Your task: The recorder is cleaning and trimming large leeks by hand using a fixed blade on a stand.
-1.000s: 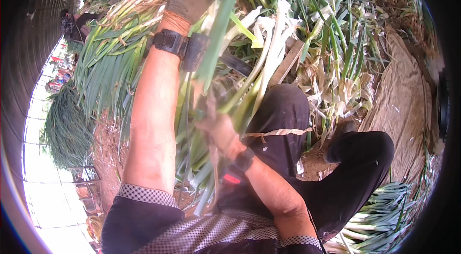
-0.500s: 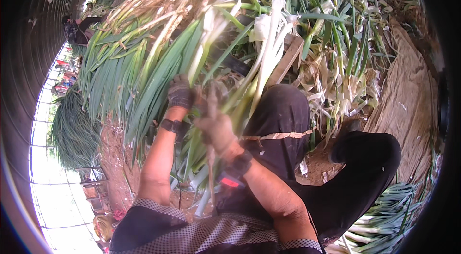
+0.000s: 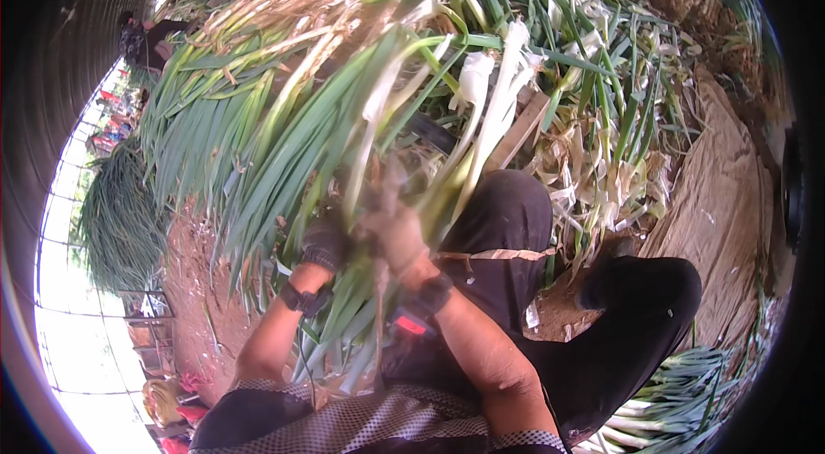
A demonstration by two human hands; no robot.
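Note:
My left hand (image 3: 325, 241), in a dark glove, is closed round the lower part of a green onion (image 3: 369, 123); its white end points up and away, smeared by motion. Right beside it, my right hand (image 3: 397, 239), in a paler glove, is closed and blurred. A thin upright thing shows above that fist, too smeared to name, and a hose-like strand (image 3: 381, 308) hangs below it. Several thick green onions with white stalks (image 3: 503, 106) lean against my bent knee. Green leaves (image 3: 344, 308) lie under both hands.
A row of green onions (image 3: 202, 136) lies at the left, roots away from me. Peeled leaves and dry skins (image 3: 593, 145) are heaped at the right beside a wooden piece (image 3: 520, 132) and brown sheet (image 3: 718, 222). More onions (image 3: 675, 402) lie lower right. A person (image 3: 146, 42) is far left.
My left hand has come down and nearer to my right hand, and the green onion in it has shifted toward me. The view has tilted slightly.

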